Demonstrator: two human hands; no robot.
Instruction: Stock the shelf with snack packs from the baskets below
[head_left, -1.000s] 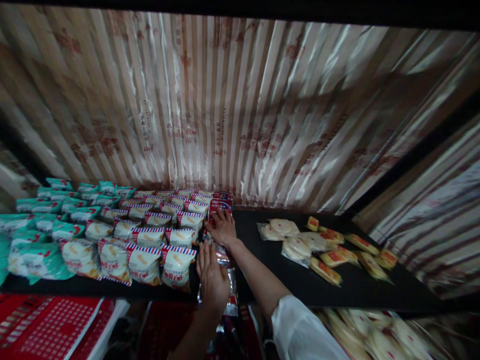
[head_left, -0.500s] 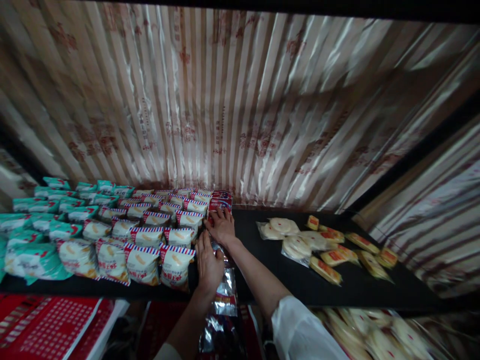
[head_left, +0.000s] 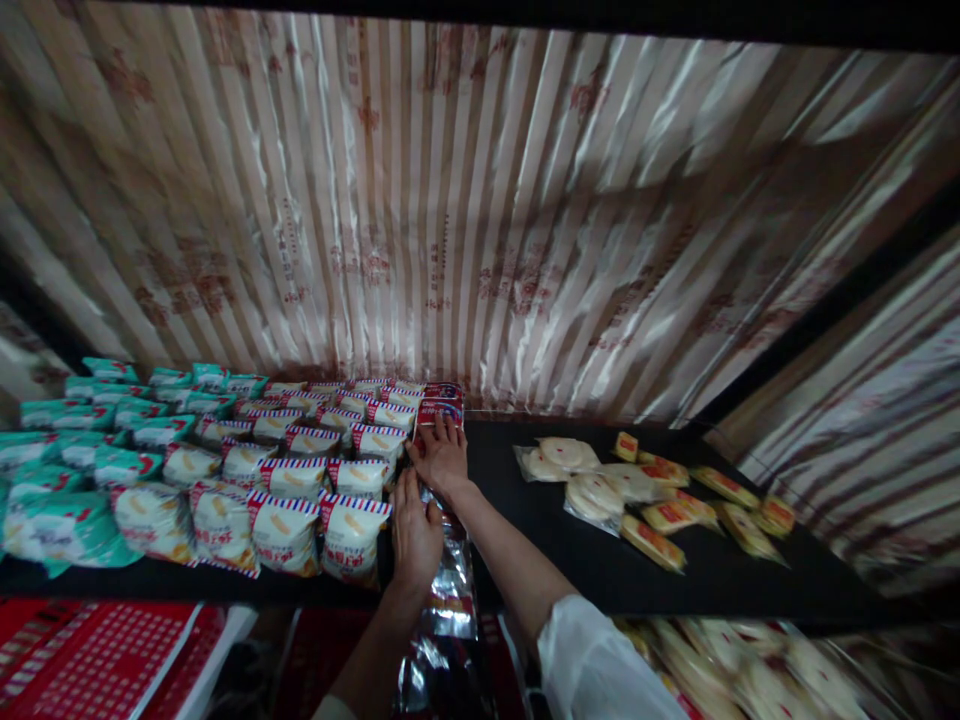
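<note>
A long strip of red and silver foil snack packets (head_left: 451,575) runs from the back of the black shelf (head_left: 540,560) over its front edge. My right hand (head_left: 441,458) lies flat on the upper part of the strip, fingers stretched out and slightly apart. Just below and to the left, my left hand (head_left: 416,535) rests along the strip's left side with its fingers extended. Close beside it stand rows of white snack bags (head_left: 352,535) with red and blue striped tops. My palms hide part of the strip.
Teal bags (head_left: 71,525) fill the shelf's left end. On the right lie clear bags of pale round flatbreads (head_left: 592,497) and several yellow packets (head_left: 652,543). Red baskets (head_left: 97,650) and more pale flatbreads (head_left: 750,665) sit below. A striped sheet (head_left: 480,220) covers the back.
Both hands stay on the strip, with only slight shifts in position. The shelf goods keep their places; the view has moved very slightly.
</note>
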